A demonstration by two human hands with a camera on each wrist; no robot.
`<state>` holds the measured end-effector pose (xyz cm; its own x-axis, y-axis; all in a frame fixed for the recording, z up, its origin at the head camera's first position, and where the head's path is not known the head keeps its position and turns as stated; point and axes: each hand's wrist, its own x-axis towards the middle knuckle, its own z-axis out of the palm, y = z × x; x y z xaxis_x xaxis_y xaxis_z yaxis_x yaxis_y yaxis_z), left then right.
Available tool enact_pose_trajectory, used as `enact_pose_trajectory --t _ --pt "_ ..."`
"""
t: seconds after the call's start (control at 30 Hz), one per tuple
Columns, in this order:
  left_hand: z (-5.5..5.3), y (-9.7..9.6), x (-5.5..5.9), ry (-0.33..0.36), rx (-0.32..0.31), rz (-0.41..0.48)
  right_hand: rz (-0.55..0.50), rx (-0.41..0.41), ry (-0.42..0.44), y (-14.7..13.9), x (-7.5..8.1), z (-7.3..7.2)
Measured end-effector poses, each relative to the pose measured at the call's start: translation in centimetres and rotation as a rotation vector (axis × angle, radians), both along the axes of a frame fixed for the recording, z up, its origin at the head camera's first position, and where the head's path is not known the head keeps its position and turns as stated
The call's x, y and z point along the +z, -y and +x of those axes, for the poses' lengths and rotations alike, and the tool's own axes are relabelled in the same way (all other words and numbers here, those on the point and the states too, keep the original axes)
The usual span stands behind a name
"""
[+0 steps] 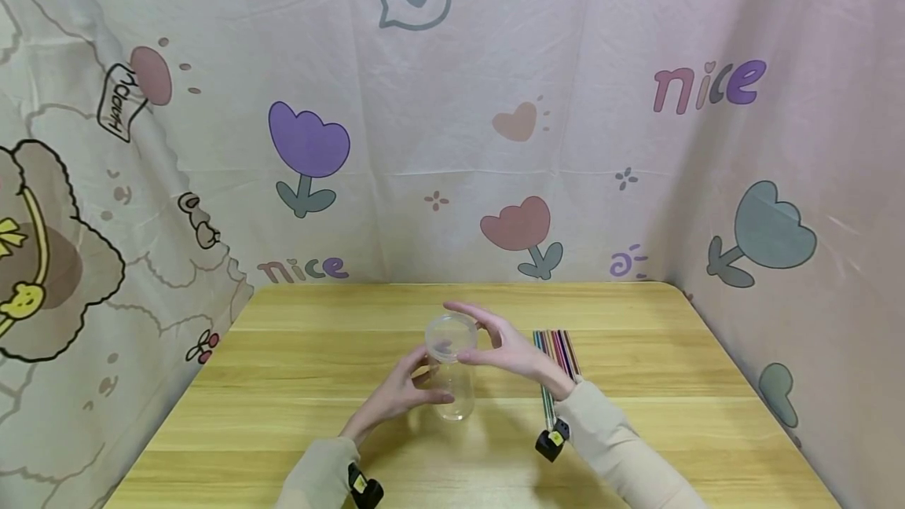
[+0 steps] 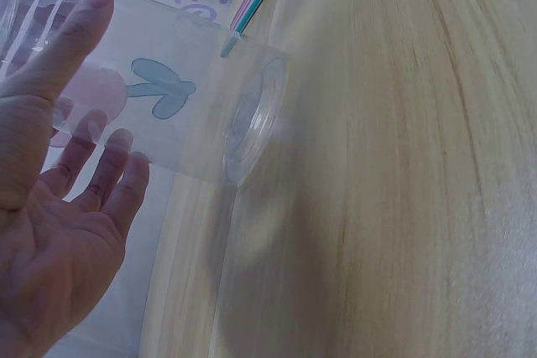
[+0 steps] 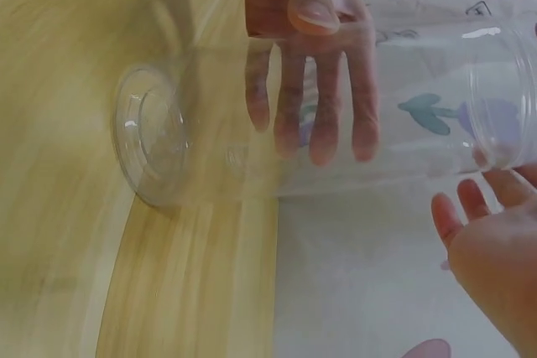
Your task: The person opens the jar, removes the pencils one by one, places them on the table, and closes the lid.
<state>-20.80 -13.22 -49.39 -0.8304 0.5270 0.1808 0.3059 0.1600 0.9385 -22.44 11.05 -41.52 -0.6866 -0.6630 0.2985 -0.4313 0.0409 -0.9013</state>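
A clear, see-through plastic jar (image 1: 456, 395) is upright over the table, its round base toward the wood. Around its side curls my left hand (image 1: 399, 395), thumb at the front and the other fingers behind; the left wrist view shows the same hand (image 2: 71, 207) against the wall of the jar (image 2: 189, 56). My right hand (image 1: 505, 344) grips the round transparent lid (image 1: 450, 328) at the top, thumb on the near rim and fingers at the far side. In the right wrist view, my right hand (image 3: 495, 245) is beside the lid end. Nothing shows inside the jar.
Several coloured pencils (image 1: 557, 352) lie side by side on the wooden table (image 1: 318, 352), right of the jar and partly hidden by my right forearm. A printed cloth (image 1: 424, 218) hangs behind and at both sides of the table.
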Motion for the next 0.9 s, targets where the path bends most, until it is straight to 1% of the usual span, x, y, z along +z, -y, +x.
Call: enact_pose_trajectory --t 0.1,0.17,0.23,0.3,0.5,0.77,0.9 --pt "-0.01 0.03 -0.02 -0.003 -0.004 0.003 -0.028 0.061 0.036 -0.30 -0.02 -0.18" --pt "0.00 0.02 -0.01 -0.006 -0.004 0.002 -0.035 0.077 0.048 -0.39 -0.04 -0.25" --pt "0.01 0.00 0.00 -0.011 -0.003 0.002 -0.040 0.076 0.049 -0.40 -0.09 -0.28" --pt "0.01 -0.01 0.01 -0.016 -0.005 0.005 -0.034 0.049 0.036 -0.35 -0.13 -0.25" --pt "0.04 -0.03 0.07 -0.023 -0.010 0.008 0.013 -0.078 0.003 -0.02 -0.19 -0.14" --pt "0.06 -0.08 0.11 -0.026 -0.001 0.004 0.025 -0.142 -0.055 0.26 -0.49 -0.05" --pt "0.03 -0.09 0.08 -0.023 0.003 0.000 0.027 -0.146 -0.046 0.38 -0.49 0.10"
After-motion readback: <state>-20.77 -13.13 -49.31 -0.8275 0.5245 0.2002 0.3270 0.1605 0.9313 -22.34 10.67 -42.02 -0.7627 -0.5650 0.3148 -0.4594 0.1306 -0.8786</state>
